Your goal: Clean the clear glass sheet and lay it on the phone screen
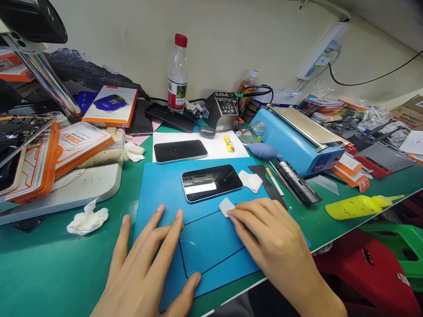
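My left hand (148,259) lies flat with fingers spread on the near left part of a blue work mat (158,185), holding nothing. My right hand (271,237) presses a small white wipe (226,206) against the mat under its fingertips. Just beyond both hands a black phone (211,182) lies face up on the mat. A second small white wipe (251,180) sits to the right of that phone. Another black phone (180,150) rests farther back on a white sheet (214,147).
A blue machine (297,141), a yellow squeeze bottle (360,206) and metal tools (295,181) lie to the right. Behind stand a water bottle (177,75) and a grey soldering station (221,110). Orange-edged boxes (79,143) and a crumpled tissue (87,219) sit left.
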Motion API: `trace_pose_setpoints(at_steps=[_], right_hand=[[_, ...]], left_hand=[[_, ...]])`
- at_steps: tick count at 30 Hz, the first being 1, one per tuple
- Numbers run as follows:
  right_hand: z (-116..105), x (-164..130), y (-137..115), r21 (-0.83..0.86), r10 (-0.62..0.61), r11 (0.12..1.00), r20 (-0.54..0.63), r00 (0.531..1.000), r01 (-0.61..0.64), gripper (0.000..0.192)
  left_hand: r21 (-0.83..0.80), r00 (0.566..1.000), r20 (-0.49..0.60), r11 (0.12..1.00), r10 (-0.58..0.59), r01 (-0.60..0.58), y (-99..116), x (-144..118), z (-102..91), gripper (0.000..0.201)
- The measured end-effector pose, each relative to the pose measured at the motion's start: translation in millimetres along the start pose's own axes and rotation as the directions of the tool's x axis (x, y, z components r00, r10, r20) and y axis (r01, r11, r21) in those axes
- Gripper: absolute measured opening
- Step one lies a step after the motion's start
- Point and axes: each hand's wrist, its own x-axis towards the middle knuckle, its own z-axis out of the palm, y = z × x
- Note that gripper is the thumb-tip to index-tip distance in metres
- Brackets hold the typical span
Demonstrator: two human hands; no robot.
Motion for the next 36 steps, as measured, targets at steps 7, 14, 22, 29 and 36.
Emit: trace_pose_setpoints(at_steps=[7,14,22,29,36], right_hand=[[2,3,-16,0.041,0.002,0.999,0.013,1.000,-0.002,0.014],[9,6,-29,-0.017,0.072,0.997,-0.046,0.996,-0.072,0.012],[9,4,-34,-0.074,0.059,0.995,-0.062,0.996,-0.064,0.012],[9,3,-44,0.085,-0.016,0.996,-0.003,1.000,0.016,0.018],[15,6,-52,0.079,0.012,0.997,-0.021,1.000,-0.010,0.016]], left_hand=[[0.033,0.999,-0.013,0.998,0.046,-0.045,-4,0,0.3,0.081],[0.037,0.998,0.008,0.998,0.055,-0.056,-3,2,-3.5,0.080],[0.025,0.999,-0.001,0.999,0.048,-0.048,-2,4,-4.3,0.080],[0.002,1.000,-0.007,1.000,0.010,-0.010,2,3,-5.7,0.076],[0.033,0.999,0.015,0.998,0.046,-0.046,-1,3,-5.3,0.079]])
